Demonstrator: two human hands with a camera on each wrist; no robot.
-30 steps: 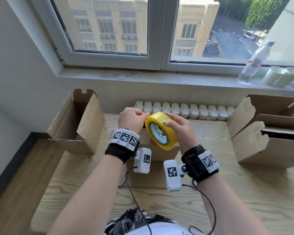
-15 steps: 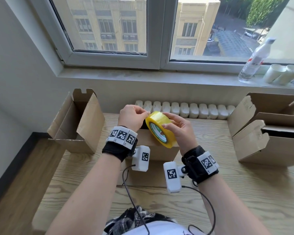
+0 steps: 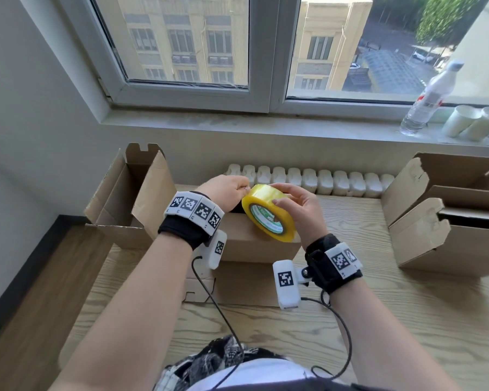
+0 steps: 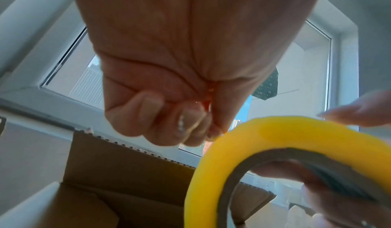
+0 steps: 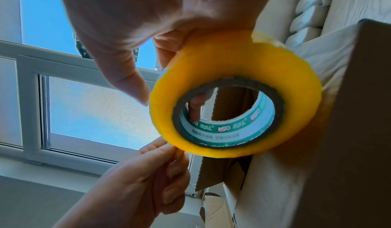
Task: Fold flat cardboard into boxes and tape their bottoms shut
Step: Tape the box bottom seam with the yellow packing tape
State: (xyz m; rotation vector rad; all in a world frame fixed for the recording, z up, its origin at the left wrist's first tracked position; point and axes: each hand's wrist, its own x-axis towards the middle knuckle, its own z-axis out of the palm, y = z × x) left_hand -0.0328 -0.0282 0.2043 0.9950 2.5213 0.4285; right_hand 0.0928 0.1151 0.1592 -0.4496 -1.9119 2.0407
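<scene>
A yellow roll of packing tape [image 3: 268, 213] [image 4: 249, 141] [image 5: 234, 92] is held in the air over a folded cardboard box [image 3: 254, 244] on the wooden table [image 3: 378, 320]. My right hand [image 3: 297, 210] [image 5: 148, 31] grips the roll, with one finger through its green-printed core and the thumb at its rim. My left hand [image 3: 229, 193] [image 4: 175, 111] [image 5: 152, 173] has its fingers curled and pinches at the roll's outer edge, where the tape end lies. How much tape is peeled free cannot be made out.
An open box [image 3: 130, 198] stands at the table's left edge. Two more folded boxes [image 3: 449, 218] sit at the right. A flat cardboard piece [image 3: 246, 283] lies under the central box. A water bottle [image 3: 429, 100] and paper cups [image 3: 474, 122] stand on the windowsill; a radiator [image 3: 308, 179] runs behind the table.
Both hands and the roll have shifted slightly up and away from me. The left fingertips have stayed at the roll's edge, and the roll has tilted a little.
</scene>
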